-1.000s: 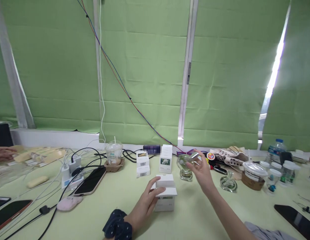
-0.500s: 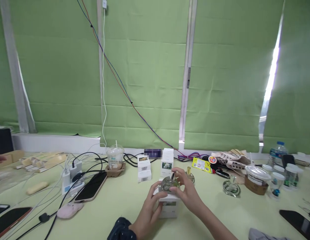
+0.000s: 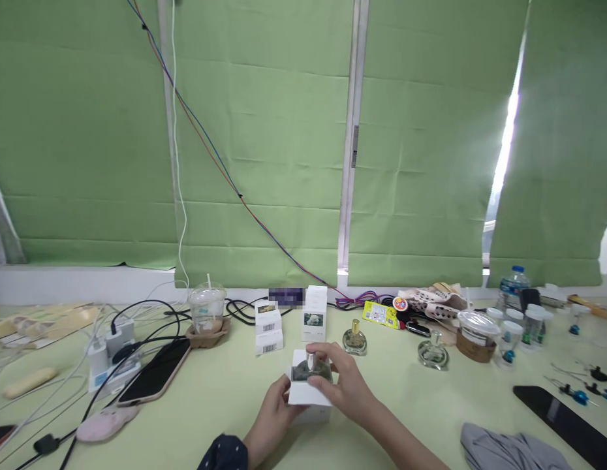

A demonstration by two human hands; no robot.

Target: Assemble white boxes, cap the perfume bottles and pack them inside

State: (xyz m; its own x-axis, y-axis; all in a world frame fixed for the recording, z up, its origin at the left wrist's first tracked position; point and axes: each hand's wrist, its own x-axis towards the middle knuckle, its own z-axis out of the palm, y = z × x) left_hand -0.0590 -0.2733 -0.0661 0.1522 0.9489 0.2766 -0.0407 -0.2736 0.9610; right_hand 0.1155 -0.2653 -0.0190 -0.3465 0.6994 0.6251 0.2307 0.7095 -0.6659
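Observation:
A small white box stands near the table's front with its flap up. My right hand pinches the silver cap of a glass perfume bottle, which sits at the box's open top. On the box's left side, my left hand is closed around it. Behind are a white box with a flower picture and another white box. A gold-capped bottle and a clear glass bottle stand to the right.
On the left are a phone, a power strip, cables and a plastic cup. Jars, a food tub, a grey cloth and a black slab lie to the right.
The perfume bottle, held in both hands before, now sits lower at the box opening. My left hand has shifted from the bottle to the box. The view has turned right.

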